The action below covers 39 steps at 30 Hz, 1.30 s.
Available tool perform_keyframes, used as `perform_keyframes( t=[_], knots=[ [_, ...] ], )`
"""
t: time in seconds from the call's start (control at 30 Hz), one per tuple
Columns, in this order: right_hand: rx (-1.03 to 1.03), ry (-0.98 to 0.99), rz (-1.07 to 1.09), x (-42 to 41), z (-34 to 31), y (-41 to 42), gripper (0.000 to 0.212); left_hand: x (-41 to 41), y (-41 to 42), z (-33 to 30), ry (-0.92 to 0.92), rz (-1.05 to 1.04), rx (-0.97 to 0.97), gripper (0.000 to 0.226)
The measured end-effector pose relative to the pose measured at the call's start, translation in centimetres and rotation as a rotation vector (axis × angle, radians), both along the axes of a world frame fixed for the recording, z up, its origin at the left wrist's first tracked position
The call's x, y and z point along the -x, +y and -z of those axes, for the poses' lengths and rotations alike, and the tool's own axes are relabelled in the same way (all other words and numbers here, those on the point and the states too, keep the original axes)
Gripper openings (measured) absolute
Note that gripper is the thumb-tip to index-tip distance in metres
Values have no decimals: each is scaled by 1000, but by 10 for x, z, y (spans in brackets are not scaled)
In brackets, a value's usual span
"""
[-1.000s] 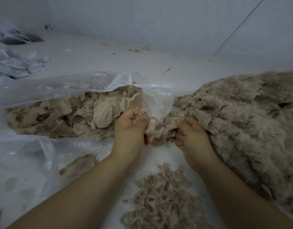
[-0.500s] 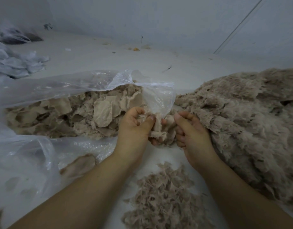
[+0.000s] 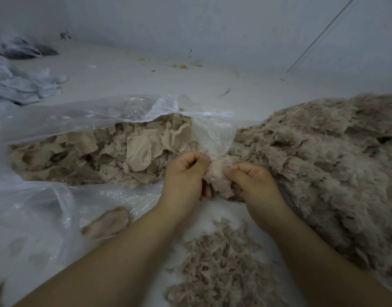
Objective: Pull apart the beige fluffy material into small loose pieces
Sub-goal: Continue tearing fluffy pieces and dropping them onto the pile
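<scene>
Your two hands meet at the middle of a pale grey floor. Your left hand (image 3: 186, 173) and your right hand (image 3: 254, 187) both have fingers curled in, thumbs on top, pinching one soft clump (image 3: 217, 176) of beige fluffy stuff between them; the two thumbs sit close together with the clump bulging between and below

That clump comes off the near edge of a big heap (image 3: 323, 162) of the same shaggy, woolly material, which fills the floor to your right and runs out past the right edge of view, touching your right hand

To your left lies a clear, crinkled plastic bag (image 3: 84, 116), its mouth open toward your hands, a flap of it hanging just above your left thumb. Inside are flat, rounded beige fabric pieces (image 3: 137, 154) with a fine woven grain, mixed with fuzz. More of the plastic spreads over the floor at the near left

Between your forearms, close to you, sits a low pile of small torn shreds (image 3: 221, 267), thin and ragged

Bare floor (image 3: 128, 80) stays open beyond the bag, up to the grey wall (image 3: 212, 23) at the far edge. Crumpled whitish cloth (image 3: 20, 85) lies at the far left
</scene>
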State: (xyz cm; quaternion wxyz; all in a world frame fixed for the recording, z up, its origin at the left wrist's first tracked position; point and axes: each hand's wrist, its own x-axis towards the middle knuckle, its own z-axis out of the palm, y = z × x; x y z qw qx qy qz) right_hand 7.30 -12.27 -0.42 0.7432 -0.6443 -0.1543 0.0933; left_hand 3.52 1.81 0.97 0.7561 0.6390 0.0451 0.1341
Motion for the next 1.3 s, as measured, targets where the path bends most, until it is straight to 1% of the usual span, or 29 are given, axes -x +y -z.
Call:
perform_keyframes(
  t=[0.07,0.13,0.17,0.2,0.23,0.27,0.33,0.43,0.5,0.53,0.57,0.6,0.7,0.73,0.77,0.8,0.87,0.9,0.93,0.97,1.07,1.17,1.23,1.3],
  knots=[
    [11,-8,-38,1,0,2,50,1,-2,-1,7,23,-9,30],
    [10,-3,-46,1,1,2,55,1,-5,0,6,31,-21,23],
    [5,-3,-42,1,2,1,53,1,-6,0,5,24,-30,20],
    [7,-1,-45,1,0,0,45,0,-7,0,4,19,-37,20],
    [6,-5,-47,2,-2,-1,33,0,-7,1,2,21,-41,23],
    [0,-14,-55,2,-3,-1,31,1,-7,0,2,26,-42,26],
    [22,-24,-78,4,-3,-1,40,2,-7,-1,5,32,-30,28],
    [21,3,5,4,-5,1,33,1,-3,-2,-8,-44,30,25],
    [-53,81,50,-1,-4,-1,32,0,5,-3,-22,-90,67,26],
    [-80,110,64,-3,-3,-2,32,1,10,-4,-30,-64,63,26],
    [-98,127,74,-4,-2,-3,33,3,15,-4,-42,11,40,27],
    [-100,131,88,-6,-1,-3,35,5,19,-6,-49,136,-9,26],
    [-83,87,87,-2,1,-2,43,16,27,-15,15,610,-295,19],
    [-78,79,81,-1,2,-2,45,19,26,-17,25,687,-356,20],
    [-67,73,69,0,2,-2,46,20,24,-19,26,683,-389,25],
    [-61,70,47,0,2,-3,48,20,20,-20,20,607,-410,34],
    [-58,46,-5,-1,1,-4,40,18,11,-18,-30,326,-418,55],
    [-46,25,-16,0,1,-4,34,17,6,-16,-55,176,-391,58],
    [-27,4,-13,-1,1,-4,32,15,2,-15,-58,72,-356,58],
    [-14,-12,-12,-1,1,-4,32,13,0,-13,-44,28,-321,55],
    [-41,-29,-37,-1,2,-5,30,9,-4,-9,-16,58,-245,40],
    [-115,-2,-155,2,-2,-6,31,10,-2,-7,-2,80,-141,27],
    [-101,27,-104,1,-3,-5,29,9,0,-8,2,73,-65,24],
    [-100,60,-46,0,-3,-4,30,8,0,-9,-7,66,-34,23]
  ],
)
